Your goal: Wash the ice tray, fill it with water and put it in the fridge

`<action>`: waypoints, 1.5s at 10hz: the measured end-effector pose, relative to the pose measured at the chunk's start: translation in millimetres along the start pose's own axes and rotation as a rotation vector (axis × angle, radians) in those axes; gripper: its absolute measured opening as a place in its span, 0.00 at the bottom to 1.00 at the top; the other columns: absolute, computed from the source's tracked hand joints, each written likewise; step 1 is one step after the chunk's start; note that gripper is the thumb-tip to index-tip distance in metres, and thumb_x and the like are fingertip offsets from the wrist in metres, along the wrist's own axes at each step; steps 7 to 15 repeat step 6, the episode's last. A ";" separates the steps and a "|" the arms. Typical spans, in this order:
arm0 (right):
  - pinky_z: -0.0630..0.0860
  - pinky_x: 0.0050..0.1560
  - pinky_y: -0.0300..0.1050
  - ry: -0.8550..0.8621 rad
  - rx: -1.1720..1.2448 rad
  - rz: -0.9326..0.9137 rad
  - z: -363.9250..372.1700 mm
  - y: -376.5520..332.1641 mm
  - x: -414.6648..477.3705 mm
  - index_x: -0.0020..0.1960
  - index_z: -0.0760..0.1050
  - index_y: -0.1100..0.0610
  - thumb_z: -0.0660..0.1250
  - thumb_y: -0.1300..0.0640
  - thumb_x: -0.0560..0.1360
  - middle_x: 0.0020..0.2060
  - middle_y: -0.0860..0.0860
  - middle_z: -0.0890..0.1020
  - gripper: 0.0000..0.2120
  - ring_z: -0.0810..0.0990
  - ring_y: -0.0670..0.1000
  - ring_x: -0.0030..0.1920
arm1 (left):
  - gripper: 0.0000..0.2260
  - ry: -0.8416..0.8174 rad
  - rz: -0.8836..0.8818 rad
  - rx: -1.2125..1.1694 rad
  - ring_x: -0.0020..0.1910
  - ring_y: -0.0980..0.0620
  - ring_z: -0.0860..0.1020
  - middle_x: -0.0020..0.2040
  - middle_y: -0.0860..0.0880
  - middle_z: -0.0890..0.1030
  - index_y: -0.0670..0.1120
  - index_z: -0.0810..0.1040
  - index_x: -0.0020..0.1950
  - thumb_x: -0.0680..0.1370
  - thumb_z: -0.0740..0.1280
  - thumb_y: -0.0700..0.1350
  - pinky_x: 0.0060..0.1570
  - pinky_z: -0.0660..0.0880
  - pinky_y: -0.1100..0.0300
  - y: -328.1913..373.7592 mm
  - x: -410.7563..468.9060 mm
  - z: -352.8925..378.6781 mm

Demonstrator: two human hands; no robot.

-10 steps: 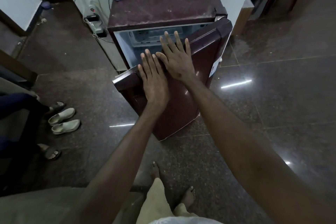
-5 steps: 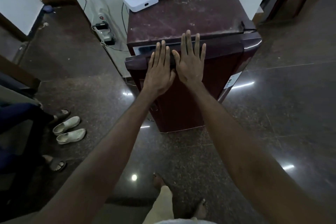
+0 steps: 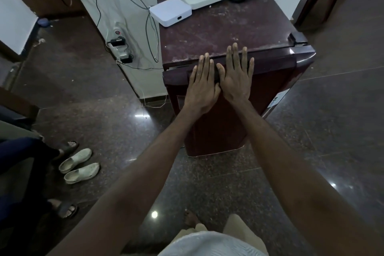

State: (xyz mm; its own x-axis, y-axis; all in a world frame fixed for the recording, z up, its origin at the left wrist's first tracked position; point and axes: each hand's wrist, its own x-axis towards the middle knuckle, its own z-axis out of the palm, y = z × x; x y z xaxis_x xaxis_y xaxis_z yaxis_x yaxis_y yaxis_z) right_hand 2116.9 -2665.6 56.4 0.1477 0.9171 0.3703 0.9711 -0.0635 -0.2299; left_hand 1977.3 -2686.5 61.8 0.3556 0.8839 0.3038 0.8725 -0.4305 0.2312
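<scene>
A small maroon fridge [image 3: 224, 31] stands against the white wall, and its door [image 3: 276, 81] sits flush against the body. My left hand [image 3: 201, 87] and my right hand [image 3: 235, 77] lie flat side by side on the upper front of the door, fingers spread and reaching over its top edge. Neither hand holds anything. The ice tray is not in view.
Two white boxes [image 3: 170, 11] and small items sit on the fridge top. Cables and a power strip [image 3: 120, 48] hang on the wall to the left. White shoes [image 3: 79, 165] and another person's sandalled feet [image 3: 64, 208] are on the dark polished floor at left.
The fridge door, wide open a second ago, has swung shut under both my flat hands. My hands stay pressed on the door's top front.
</scene>
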 end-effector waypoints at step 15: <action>0.45 0.83 0.61 -0.023 0.090 -0.204 5.7 -228.8 110.5 0.85 0.50 0.53 0.46 0.45 0.87 0.85 0.54 0.50 0.29 0.46 0.58 0.85 | 0.23 0.358 -0.248 0.029 0.84 0.39 0.53 0.84 0.40 0.58 0.44 0.61 0.84 0.89 0.52 0.49 0.82 0.54 0.45 -215.5 55.6 -69.6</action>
